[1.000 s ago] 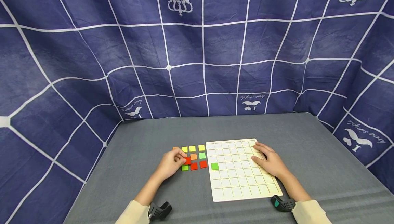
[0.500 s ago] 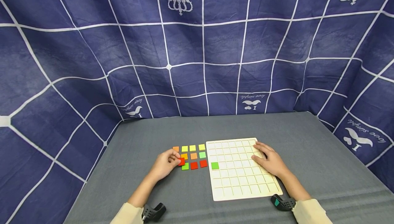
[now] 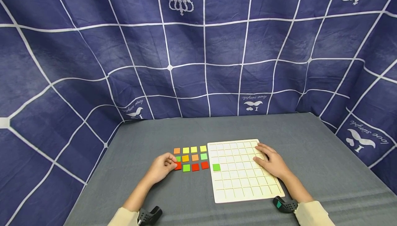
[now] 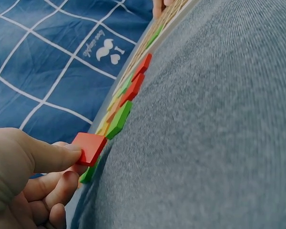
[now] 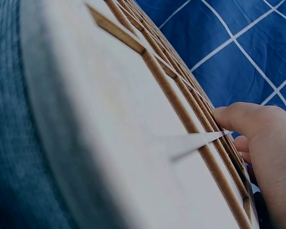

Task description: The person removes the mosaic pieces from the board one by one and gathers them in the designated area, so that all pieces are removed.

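Observation:
Between thumb and fingers my left hand [image 3: 160, 168] pinches a red square tile [image 4: 91, 147], held at the front left corner of a block of coloured tiles. A green tile [image 3: 186, 168] lies just right of it, followed by two red tiles [image 3: 195, 167]. Behind are orange, yellow and green tiles; another green tile [image 3: 178, 158] is partly hidden by my fingers. My right hand [image 3: 272, 163] rests on the right edge of a pale wooden grid board [image 3: 237, 184], fingers spread. One green tile [image 3: 216, 167] sits in a cell of the board's left column.
A grey cloth [image 3: 186, 198] covers the table. Blue curtains with white lines [image 3: 217, 46] hang behind and at both sides. Each wrist wears a black band [image 3: 150, 215].
My left hand has carried the red tile left and towards me, from over the tile block to its front left corner. The right hand has stayed in place.

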A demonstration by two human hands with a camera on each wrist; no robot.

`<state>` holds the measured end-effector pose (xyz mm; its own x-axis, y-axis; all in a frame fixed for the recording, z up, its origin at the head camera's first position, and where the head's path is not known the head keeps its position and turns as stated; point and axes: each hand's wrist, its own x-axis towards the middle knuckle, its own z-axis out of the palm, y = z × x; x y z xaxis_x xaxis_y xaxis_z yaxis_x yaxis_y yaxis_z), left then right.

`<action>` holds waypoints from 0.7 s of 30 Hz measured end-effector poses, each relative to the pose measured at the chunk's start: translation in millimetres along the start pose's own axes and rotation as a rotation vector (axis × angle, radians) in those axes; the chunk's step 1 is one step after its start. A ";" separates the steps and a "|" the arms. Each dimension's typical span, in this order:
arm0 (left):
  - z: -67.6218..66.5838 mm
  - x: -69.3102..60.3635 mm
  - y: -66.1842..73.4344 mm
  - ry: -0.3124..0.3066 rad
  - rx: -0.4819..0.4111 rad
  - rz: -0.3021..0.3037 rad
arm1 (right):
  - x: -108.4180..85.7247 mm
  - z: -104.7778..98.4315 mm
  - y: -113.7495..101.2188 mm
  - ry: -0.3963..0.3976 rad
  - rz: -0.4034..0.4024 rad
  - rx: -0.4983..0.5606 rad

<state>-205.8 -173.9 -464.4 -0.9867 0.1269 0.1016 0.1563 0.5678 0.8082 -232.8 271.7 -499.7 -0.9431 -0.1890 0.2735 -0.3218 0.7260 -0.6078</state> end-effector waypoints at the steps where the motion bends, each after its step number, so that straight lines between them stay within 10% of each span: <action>1: -0.9 -0.5 -0.8 -0.006 0.000 0.003 | 0.2 0.0 0.1 0.001 -0.001 -0.002; 21: -3.6 -2.0 -8.7 -0.064 0.029 0.028 | 0.4 0.5 2.4 0.005 -0.015 -0.001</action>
<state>-205.4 -182.0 -469.5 -0.9773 0.1938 0.0858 0.1855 0.5862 0.7886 -234.0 273.0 -501.4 -0.9378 -0.1960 0.2864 -0.3354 0.7239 -0.6029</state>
